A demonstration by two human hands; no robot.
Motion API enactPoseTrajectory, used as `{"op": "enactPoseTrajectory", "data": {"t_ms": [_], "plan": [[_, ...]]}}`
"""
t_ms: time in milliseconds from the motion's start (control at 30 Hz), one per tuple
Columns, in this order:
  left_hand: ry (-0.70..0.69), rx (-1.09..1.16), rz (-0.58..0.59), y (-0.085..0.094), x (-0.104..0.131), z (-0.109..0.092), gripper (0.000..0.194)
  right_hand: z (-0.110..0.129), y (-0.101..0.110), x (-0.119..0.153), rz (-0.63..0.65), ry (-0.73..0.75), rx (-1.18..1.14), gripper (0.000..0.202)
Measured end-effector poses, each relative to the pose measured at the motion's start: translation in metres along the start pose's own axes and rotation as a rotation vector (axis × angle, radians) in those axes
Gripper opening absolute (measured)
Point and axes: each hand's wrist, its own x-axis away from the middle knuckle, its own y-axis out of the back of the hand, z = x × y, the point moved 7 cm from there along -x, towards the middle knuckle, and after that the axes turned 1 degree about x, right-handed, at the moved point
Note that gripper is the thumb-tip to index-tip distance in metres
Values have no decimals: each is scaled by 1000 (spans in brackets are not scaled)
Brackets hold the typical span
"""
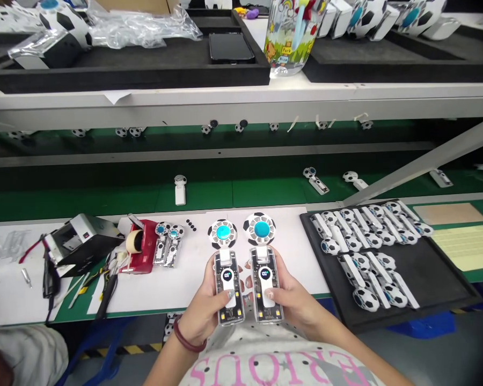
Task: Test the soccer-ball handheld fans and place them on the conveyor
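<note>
A clear-bodied fan (227,274) with a football-patterned head is standing tilted up in the left hand (204,301), which is grasping it around the body, thumb pressing on the white strip. A matching fan (265,274) is sitting just beside it in the right hand (293,300), whose fingers are wrapping its body in the same way. Both lit displays are reading 100, and both blue-centred heads are pointing away from the hands.

Under and beyond the hands, white paper (199,271) is covering part of the desk (64,311). Left of the left hand, two wrapped fans (172,249) are lying close together next to a red tape dispenser (144,257), with small black discs (190,225) lying just beyond them. Farther left, a dark boxy machine (84,241) is resting near loose tools. Right of the right hand, a black tray (434,281) is carrying rows of white fans (370,225). Well beyond both hands, a shelf (241,96) is supporting a phone (231,47) and a printed cup (287,40).
</note>
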Motion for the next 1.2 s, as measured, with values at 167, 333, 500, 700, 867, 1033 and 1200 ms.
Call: {"op": "enactPoseTrajectory", "data": {"t_ms": [167,333,500,700,867,1033,1200], "plan": [[-9,14,-14,4,-1,2,81,-2,1,0,-24,-17,-12,85],[-9,-13,-14,7,-1,2,83,-3,4,0,-39,-15,-20,88],[-15,-17,0,5,1,3,80,-2,3,1,-20,4,-4,86],[-10,-15,0,4,4,1,89,2,-1,2,12,26,28,82],[-11,-14,22,-1,6,-3,94,1,1,2,5,22,75,85],[-39,-52,85,-5,7,-6,84,1,-2,2,24,3,103,85],[-90,-77,25,0,10,-9,83,4,-6,3,60,16,68,80]]}}
